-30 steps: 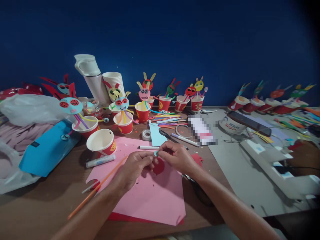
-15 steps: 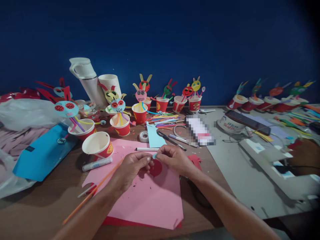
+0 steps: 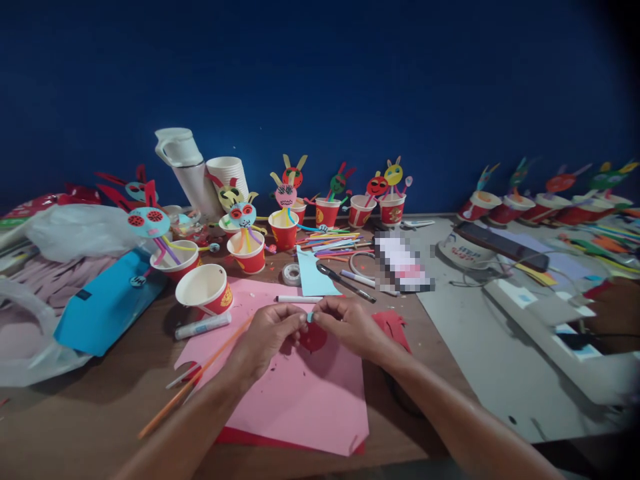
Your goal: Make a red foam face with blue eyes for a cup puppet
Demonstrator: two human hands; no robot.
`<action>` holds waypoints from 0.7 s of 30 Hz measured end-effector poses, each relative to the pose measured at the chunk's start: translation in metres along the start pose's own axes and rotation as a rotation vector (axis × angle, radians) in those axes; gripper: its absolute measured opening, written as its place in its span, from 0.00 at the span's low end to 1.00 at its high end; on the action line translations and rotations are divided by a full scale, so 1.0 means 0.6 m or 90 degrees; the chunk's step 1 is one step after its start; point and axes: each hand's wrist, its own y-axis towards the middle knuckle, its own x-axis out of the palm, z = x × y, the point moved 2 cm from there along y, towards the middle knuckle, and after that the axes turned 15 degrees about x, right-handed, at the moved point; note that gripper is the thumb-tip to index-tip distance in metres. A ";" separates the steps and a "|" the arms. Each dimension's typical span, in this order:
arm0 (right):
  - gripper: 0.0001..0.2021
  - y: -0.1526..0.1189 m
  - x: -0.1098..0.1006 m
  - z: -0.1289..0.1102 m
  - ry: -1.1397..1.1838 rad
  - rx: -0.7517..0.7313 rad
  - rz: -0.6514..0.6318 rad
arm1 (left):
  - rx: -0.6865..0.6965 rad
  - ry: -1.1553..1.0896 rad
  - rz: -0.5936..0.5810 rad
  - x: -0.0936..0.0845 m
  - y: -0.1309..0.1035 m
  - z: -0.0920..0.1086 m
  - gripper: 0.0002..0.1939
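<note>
Between the fingertips of my left hand (image 3: 270, 337) and my right hand (image 3: 345, 323) is a small light-blue paper piece (image 3: 310, 317), pinched from both sides. Right below it a red paper disc (image 3: 314, 339) lies on the pink paper sheet (image 3: 320, 400), partly covered by my fingers. A capped white marker (image 3: 299, 299) rests just beyond my hands, in front of a light-blue paper offcut (image 3: 315, 273). Red paper scraps (image 3: 391, 327) lie beside my right wrist. An orange stick (image 3: 170, 408) passes by my left forearm.
An open paper cup (image 3: 203, 287) and a thick marker (image 3: 203, 326) stand and lie at the left. Behind are several cups with paper-faced figures (image 3: 245, 252), a roll of tape (image 3: 291, 274), a utility knife (image 3: 345, 283) and a phone (image 3: 403, 260). A white power strip (image 3: 530, 333) is right.
The view has shifted slightly, so things at the left sit further right and a little lower. My hands stay together, still pinching the small light-blue paper piece over the red disc.
</note>
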 end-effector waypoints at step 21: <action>0.08 -0.011 0.005 -0.011 -0.023 0.014 0.001 | 0.009 -0.009 -0.002 0.006 0.005 -0.010 0.14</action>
